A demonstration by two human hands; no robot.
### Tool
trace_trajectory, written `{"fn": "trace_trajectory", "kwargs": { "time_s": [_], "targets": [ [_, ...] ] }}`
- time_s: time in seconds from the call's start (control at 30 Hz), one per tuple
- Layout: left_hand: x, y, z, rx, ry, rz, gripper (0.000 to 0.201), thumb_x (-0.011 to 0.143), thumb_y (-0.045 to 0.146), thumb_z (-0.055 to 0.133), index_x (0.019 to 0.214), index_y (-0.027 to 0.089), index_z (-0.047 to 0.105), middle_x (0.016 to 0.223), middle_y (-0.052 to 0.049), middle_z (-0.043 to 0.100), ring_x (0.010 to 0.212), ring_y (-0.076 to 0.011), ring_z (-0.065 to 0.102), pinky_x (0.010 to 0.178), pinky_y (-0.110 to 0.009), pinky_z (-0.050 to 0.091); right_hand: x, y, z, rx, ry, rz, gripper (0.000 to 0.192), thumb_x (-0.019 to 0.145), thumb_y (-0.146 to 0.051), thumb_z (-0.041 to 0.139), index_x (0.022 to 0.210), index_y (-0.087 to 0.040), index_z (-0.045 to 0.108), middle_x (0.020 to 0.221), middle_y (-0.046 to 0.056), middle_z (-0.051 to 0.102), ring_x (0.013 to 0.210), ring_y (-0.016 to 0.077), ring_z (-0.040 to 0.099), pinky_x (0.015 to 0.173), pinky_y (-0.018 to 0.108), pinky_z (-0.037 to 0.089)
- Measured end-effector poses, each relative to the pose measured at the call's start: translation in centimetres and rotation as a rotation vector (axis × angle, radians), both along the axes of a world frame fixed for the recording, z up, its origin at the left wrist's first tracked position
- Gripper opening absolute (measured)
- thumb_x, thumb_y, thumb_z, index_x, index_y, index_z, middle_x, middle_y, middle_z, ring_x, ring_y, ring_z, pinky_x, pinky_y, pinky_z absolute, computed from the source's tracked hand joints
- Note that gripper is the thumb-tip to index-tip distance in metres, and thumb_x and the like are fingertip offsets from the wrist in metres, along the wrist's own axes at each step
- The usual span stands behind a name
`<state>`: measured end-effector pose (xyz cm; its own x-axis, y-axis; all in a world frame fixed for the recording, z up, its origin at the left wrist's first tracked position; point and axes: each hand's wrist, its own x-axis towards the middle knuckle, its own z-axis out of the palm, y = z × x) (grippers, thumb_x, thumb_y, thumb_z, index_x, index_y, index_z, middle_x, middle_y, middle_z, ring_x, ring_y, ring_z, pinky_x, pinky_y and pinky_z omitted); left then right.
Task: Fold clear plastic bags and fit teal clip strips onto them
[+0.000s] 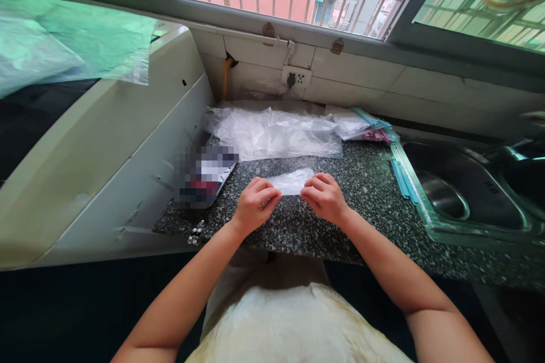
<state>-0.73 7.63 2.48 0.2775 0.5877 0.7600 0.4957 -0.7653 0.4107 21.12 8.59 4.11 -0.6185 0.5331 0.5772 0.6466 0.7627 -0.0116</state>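
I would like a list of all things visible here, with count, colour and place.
small bag: one, clear, on the counter, pinched by both hands
bag pile: several, clear, behind the small bag
sealing strips: a few, blue, at the sink's left edge
zip bags: a stack, blue and pink edges, by the wall
counter: one, speckled dark grey
sink: one, steel, right
socket: one, white, on the wall
left hand: one, on the small bag's left end
right hand: one, on its right end

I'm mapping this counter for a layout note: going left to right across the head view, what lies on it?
Blurred flat item → left hand → small clear plastic bag pinched between both hands → right hand → blue strips at the sink edge → steel sink.
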Motion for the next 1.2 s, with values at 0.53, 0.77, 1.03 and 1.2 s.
{"fn": "trace_trajectory", "kwargs": {
  "time_s": [0.53,0.77,1.03,1.2],
  "targets": [
    [0.0,0.0,-0.1,-0.004,-0.009,-0.008,0.005,0.082,0.014,0.059,0.079,0.017,0.061,0.070,-0.002,0.058,0.070,-0.0138,0.049,0.062,-0.026,0.046,0.4,0.0,0.0,0.017,0.006,0.013,0.016,0.088,-0.022,0.052,0.077,-0.021,0.064,0.077,0.002,0.064,0.077,0.0151,0.048,0.074,0.029,0.039],
    [0.2,0.0,-0.1,0.018,-0.015,-0.028,0.005,0.081,0.013,0.060,0.080,0.017,0.061,0.070,-0.002,0.057,0.069,-0.0136,0.049,0.063,-0.026,0.045,-0.3,-0.2,0.3,0.012,0.032,-0.014,0.013,0.086,-0.029,0.056,0.084,-0.020,0.065,0.081,0.003,0.065,0.081,0.0170,0.050,0.077,0.031,0.040],
    [0.2,-0.1,-0.1,0.020,-0.016,-0.043,0.005,0.082,0.014,0.060,0.079,0.018,0.061,0.070,-0.002,0.057,0.069,-0.0135,0.049,0.063,-0.026,0.045,-1.8,-0.6,0.4,-0.020,0.032,-0.023,0.019,0.089,-0.024,0.050,0.075,-0.020,0.063,0.076,0.001,0.064,0.077,0.0145,0.048,0.076,0.030,0.036],
    [0.2,-0.1,-0.1,0.005,-0.028,-0.043,0.005,0.082,0.014,0.060,0.079,0.017,0.062,0.071,-0.002,0.058,0.069,-0.0135,0.050,0.063,-0.026,0.045,-1.5,-0.6,0.2,-0.010,0.050,-0.008,0.018,0.088,-0.022,0.051,0.075,-0.019,0.063,0.076,0.002,0.064,0.077,0.0145,0.048,0.075,0.030,0.036]
  ]
}}
